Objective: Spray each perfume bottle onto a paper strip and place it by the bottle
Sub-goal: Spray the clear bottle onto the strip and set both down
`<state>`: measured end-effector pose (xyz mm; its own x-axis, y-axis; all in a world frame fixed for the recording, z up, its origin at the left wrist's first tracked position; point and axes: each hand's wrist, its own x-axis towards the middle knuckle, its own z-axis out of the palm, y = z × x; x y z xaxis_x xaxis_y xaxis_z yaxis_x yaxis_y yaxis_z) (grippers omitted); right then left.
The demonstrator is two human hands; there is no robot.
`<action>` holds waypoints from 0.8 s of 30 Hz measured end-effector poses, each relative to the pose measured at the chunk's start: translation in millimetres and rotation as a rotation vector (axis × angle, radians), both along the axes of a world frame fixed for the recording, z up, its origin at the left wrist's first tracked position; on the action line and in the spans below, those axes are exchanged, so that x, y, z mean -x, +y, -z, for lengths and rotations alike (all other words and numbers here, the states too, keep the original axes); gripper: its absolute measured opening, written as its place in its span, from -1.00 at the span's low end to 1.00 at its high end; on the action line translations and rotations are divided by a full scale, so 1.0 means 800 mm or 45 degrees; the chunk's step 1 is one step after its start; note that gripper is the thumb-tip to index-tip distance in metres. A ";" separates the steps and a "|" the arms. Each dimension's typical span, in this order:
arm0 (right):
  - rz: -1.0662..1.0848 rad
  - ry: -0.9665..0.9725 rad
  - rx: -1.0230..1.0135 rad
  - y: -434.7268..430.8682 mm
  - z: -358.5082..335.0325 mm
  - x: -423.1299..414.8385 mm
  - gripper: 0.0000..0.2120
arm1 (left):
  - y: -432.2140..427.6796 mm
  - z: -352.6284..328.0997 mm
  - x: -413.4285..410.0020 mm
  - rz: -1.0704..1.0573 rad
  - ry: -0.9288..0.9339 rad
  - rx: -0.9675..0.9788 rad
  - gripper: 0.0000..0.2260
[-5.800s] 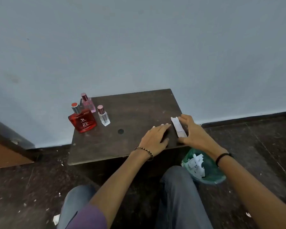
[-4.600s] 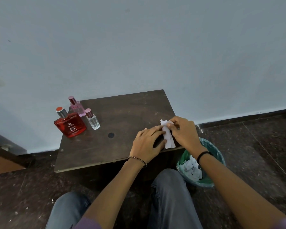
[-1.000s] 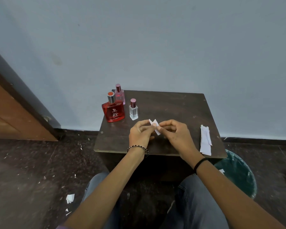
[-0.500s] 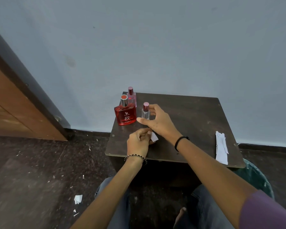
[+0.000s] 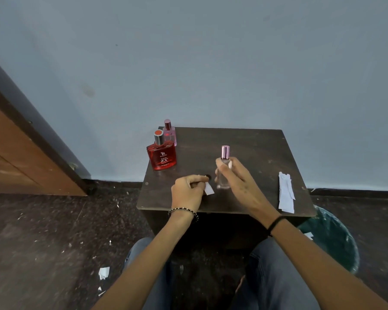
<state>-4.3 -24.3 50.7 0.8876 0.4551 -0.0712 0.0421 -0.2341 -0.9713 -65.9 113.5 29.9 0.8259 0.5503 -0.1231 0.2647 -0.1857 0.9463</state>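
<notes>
Two hands over the desk [image 5: 251,139], both occupied. Right hand [image 5: 238,182]: fingers [image 5: 221,173] clamped around the clear perfume bottle [image 5: 223,175], thumb on the near side, other fingers wrapped behind the glass. Bottle upright, pink metallic cap [image 5: 225,152] sticking up above the hand. Base sits at or just above the desk surface; can't tell which. Black band on the right wrist.

Left hand [image 5: 188,191]: fingers curled together, pinching a small white paper strip [image 5: 208,188] between thumb and forefinger. Strip hangs just left of the clear bottle's lower half, near but not touching. Beaded bracelet on the left wrist.

Further out, far-left corner of the desk: red perfume bottle [image 5: 162,156], flat-sided, silver collar with red top, white "RED ZX" lettering facing the camera. Pink perfume bottle [image 5: 170,133] right behind it, dark red cap, close to the back edge. Both upright, well apart from the hands.

Right edge of the desk: stack of white paper strips [image 5: 286,199] lying flat, lengthwise front to back.

Green bin [image 5: 332,238] on the floor beside the desk's right front corner, white scraps inside. Paper bits scattered on the dark floor at left. Person seated, knees in jeans below the desk front.
</notes>
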 end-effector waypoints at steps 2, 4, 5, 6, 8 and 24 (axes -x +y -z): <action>-0.007 0.104 -0.099 -0.019 -0.001 0.010 -0.63 | -0.011 -0.007 -0.002 0.006 -0.020 0.002 -0.81; -0.014 0.218 -0.208 -0.035 -0.003 0.021 -0.67 | -0.023 -0.013 -0.004 0.021 -0.034 0.052 -0.82; -0.021 0.261 -0.252 -0.042 -0.005 0.025 -0.68 | -0.028 -0.017 -0.004 0.037 -0.048 0.087 -0.83; -0.031 0.284 -0.277 -0.047 -0.006 0.028 -0.69 | -0.034 -0.021 -0.004 0.059 -0.070 0.118 -0.84; -0.053 0.290 -0.271 -0.056 -0.007 0.033 -0.66 | -0.045 -0.027 -0.004 0.099 -0.125 0.178 -0.87; -0.078 0.340 -0.451 -0.085 -0.012 0.059 -0.67 | -0.066 -0.070 -0.011 0.135 -0.171 0.319 -0.73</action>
